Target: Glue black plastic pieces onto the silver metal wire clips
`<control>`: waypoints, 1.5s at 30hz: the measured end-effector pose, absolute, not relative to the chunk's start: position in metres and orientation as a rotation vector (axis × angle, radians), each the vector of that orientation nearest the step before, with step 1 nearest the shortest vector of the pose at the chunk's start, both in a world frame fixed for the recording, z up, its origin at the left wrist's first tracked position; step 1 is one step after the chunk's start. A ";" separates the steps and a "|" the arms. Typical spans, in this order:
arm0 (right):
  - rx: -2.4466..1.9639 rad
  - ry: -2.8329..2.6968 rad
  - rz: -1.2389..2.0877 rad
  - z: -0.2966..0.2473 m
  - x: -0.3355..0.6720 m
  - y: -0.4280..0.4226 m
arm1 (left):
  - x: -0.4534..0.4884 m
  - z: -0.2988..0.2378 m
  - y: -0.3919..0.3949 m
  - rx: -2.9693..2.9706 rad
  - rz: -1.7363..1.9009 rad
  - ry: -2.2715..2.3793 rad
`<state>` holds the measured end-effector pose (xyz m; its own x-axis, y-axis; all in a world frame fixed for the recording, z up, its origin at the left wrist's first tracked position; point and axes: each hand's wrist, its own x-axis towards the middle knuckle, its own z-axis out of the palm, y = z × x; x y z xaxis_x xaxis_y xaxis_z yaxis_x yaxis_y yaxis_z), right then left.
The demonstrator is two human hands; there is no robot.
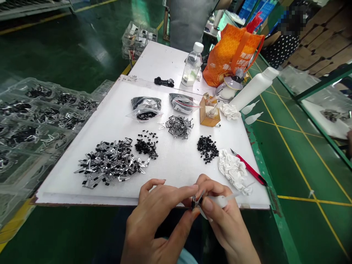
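Note:
At the table's near edge, my left hand [156, 216] pinches a small metal clip with a black end [194, 201] between thumb and fingertips. My right hand [231, 220] meets it there, its fingers touching the clip while wrapped round a white dropper bottle [220, 201] whose thin tip points right. Part of the clip is hidden by fingers. Beyond my hands lie a heap of metal clips with black ends [110, 163], a heap of bare metal clips [180, 126], and two piles of small black caps, one left [145, 146] and one right [208, 148].
A red craft knife [251, 169] lies with its blade exposed beside a crumpled white cloth [232, 167]. Farther back are bags of black parts [145, 104], a wooden box [209, 113], a clear bottle [192, 64], a white bottle [255, 88] and an orange bag [231, 55]. Compartment trays [55, 106] stand left.

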<state>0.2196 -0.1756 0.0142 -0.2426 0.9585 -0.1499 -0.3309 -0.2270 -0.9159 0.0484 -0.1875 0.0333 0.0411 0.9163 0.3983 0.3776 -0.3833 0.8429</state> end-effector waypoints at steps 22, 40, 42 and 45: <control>-1.500 -0.578 1.176 -0.008 0.273 -0.169 | -0.059 -0.015 -0.140 1.632 1.196 2.355; -1.399 -0.528 1.094 -0.030 0.281 -0.161 | -0.037 0.028 -0.034 2.715 0.732 1.479; -1.364 -0.509 1.106 -0.030 0.282 -0.162 | -0.025 0.029 -0.016 2.825 0.647 1.407; -1.336 -0.517 1.099 -0.029 0.281 -0.162 | -0.014 0.029 0.007 2.947 0.537 1.405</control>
<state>0.2810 -0.1620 -0.0291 0.4419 0.8533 -0.2768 -0.3306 -0.1319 -0.9345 -0.0143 0.0067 0.0290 0.5895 0.7243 0.3575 0.7782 -0.6279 -0.0112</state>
